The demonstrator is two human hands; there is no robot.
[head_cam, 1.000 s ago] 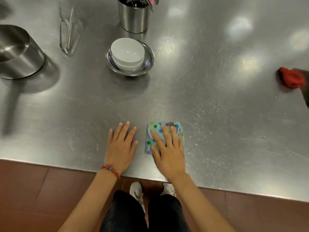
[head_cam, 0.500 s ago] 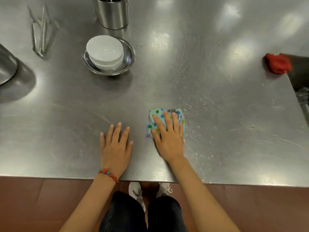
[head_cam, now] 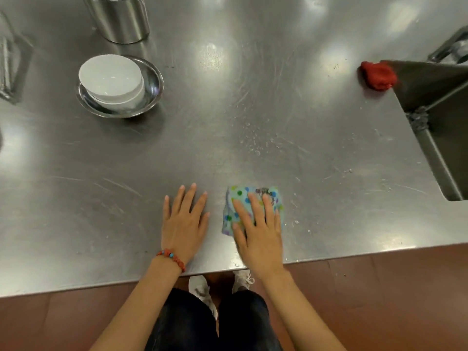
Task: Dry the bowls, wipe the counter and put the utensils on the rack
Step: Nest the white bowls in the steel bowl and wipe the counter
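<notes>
- Right hand (head_cam: pixel 259 234) lies flat, fingers spread, its grip pressing the dotted cloth (head_cam: pixel 249 206) onto the steel surface (head_cam: pixel 253 97) rather than closing round it.
- Left hand (head_cam: pixel 183 222) rests just beside it, palm down, grip wide and holding nothing.
- Water droplets (head_cam: pixel 255 144) sit beyond the cloth.
- White bowls (head_cam: pixel 112 81) are stacked in a metal bowl (head_cam: pixel 153 83), far off past the left hand.

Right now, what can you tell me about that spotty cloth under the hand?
The spotty cloth is a small, soft-looking rag, pale blue with green, purple, blue and yellow dots and a dark scribbly mark near its far edge. It looks folded into a rough square and lies flat on the steel counter, near the front edge. The right hand presses on it, fingers spread. Water drops sit just beyond it.
</notes>
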